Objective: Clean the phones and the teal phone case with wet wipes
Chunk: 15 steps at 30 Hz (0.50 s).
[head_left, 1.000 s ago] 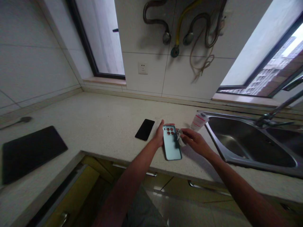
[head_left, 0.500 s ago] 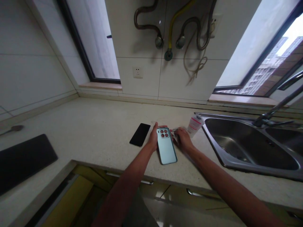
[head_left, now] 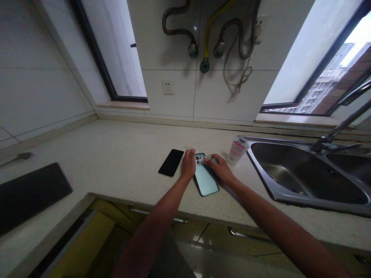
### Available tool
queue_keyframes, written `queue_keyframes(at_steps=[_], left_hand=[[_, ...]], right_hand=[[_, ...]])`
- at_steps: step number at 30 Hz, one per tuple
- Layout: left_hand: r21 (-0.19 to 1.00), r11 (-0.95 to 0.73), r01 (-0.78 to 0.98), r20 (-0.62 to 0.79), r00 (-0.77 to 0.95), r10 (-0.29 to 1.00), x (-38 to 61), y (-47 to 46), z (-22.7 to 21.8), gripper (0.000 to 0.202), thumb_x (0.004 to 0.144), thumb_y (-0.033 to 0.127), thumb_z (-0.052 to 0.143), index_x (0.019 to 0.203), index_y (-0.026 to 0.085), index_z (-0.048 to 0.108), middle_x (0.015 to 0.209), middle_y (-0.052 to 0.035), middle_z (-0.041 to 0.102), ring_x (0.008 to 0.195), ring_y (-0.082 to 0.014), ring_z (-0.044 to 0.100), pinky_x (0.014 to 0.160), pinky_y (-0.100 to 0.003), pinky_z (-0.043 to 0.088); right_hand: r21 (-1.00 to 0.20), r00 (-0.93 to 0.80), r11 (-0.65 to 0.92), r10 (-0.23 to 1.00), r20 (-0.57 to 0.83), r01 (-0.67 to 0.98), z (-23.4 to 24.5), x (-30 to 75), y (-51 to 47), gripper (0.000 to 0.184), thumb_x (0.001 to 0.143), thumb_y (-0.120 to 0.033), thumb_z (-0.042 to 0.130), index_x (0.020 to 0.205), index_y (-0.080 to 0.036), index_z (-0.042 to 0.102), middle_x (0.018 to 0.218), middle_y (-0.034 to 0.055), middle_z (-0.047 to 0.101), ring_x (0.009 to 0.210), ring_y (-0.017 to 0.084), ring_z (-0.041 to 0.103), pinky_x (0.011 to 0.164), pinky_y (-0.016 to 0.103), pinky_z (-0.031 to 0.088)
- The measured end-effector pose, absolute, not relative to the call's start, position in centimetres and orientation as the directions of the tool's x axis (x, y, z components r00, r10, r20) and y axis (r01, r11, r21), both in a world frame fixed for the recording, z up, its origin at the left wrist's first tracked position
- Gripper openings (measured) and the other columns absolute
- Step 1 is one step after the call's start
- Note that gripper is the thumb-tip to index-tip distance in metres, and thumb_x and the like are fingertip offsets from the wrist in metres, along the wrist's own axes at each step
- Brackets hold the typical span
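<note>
A light blue phone (head_left: 206,181) in a case lies back up on the counter, tilted a little, with its round camera lenses at the far end. My left hand (head_left: 188,166) grips its left edge beside the lenses. Between the fingers of my right hand (head_left: 222,170) is a crumpled whitish wad (head_left: 211,158), held over the right side of the camera block; part of the lenses is hidden by it. To the left of my left hand a black phone (head_left: 171,163) lies flat. Behind my right hand stands a clear plastic cup (head_left: 237,151) with pinkish-red print.
A steel double sink (head_left: 268,193) with a tap (head_left: 321,144) is set into the counter at right. On the left lie a dark flat panel (head_left: 31,195) and a spoon-like tool (head_left: 24,156). The counter's front edge drops to yellowish cabinets with metal handles (head_left: 246,234).
My right hand has moved left with the whitish wad, from beside the phone onto its camera block. The blue phone has turned slightly, its near end shifting right.
</note>
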<state>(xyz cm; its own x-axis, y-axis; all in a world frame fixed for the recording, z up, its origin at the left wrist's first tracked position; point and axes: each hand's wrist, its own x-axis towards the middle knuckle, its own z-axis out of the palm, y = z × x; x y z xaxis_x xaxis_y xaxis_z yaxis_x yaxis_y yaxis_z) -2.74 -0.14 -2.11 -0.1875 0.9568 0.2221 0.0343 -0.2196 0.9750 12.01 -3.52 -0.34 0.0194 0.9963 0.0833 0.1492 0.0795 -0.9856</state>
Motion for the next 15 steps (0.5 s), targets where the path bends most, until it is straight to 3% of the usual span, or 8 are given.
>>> queue_keyframes(at_steps=[5,8,12,15], left_hand=[[0.949,-0.268,0.167,0.287,-0.099,0.953,-2.7,-0.8,-2.1,0.029,0.101,0.042,0.037,0.103,0.021,0.058,0.104,-0.0091,0.069,0.1,-0.0228,0.065,0.09,-0.036,0.05],[0.866,-0.38,0.326,0.425,-0.079,0.902,-3.2,-1.2,-1.6,0.03,0.102,0.04,0.037,0.109,0.02,0.057,0.105,-0.0093,0.068,0.099,-0.0218,0.064,0.091,-0.036,0.049],[0.587,-0.365,0.723,0.583,-0.065,0.81,-5.0,-2.0,-0.2,0.026,0.093,0.021,0.045,0.115,0.016,0.058,0.114,-0.0139,0.066,0.11,-0.0251,0.06,0.098,-0.039,0.044],[0.343,-0.169,0.924,0.533,-0.043,0.845,-6.8,-2.9,0.6,0.041,0.088,0.027,0.055,0.127,0.013,0.056,0.129,-0.0195,0.06,0.121,-0.0341,0.053,0.1,-0.047,0.041]], right_hand=[[-0.915,-0.016,0.086,0.996,0.087,0.395,-0.7,13.0,-2.9,0.034,0.071,-0.051,0.062,0.07,-0.017,0.058,0.065,0.0012,0.058,0.061,0.015,0.051,0.054,0.025,0.035],[-0.828,0.039,0.122,0.985,0.171,0.547,-0.5,13.6,-2.8,0.03,0.078,-0.046,0.055,0.067,-0.017,0.056,0.064,0.0024,0.058,0.062,0.015,0.052,0.055,0.025,0.033],[-0.62,0.056,0.136,0.958,0.28,0.773,0.1,13.9,-3.2,0.032,0.09,-0.042,0.048,0.077,-0.016,0.063,0.072,0.0061,0.066,0.069,0.018,0.059,0.06,0.026,0.033],[-0.454,0.029,0.077,0.974,0.222,0.888,0.6,13.7,-3.6,0.033,0.096,-0.04,0.046,0.09,-0.016,0.069,0.082,0.0101,0.071,0.076,0.02,0.064,0.062,0.027,0.034]])
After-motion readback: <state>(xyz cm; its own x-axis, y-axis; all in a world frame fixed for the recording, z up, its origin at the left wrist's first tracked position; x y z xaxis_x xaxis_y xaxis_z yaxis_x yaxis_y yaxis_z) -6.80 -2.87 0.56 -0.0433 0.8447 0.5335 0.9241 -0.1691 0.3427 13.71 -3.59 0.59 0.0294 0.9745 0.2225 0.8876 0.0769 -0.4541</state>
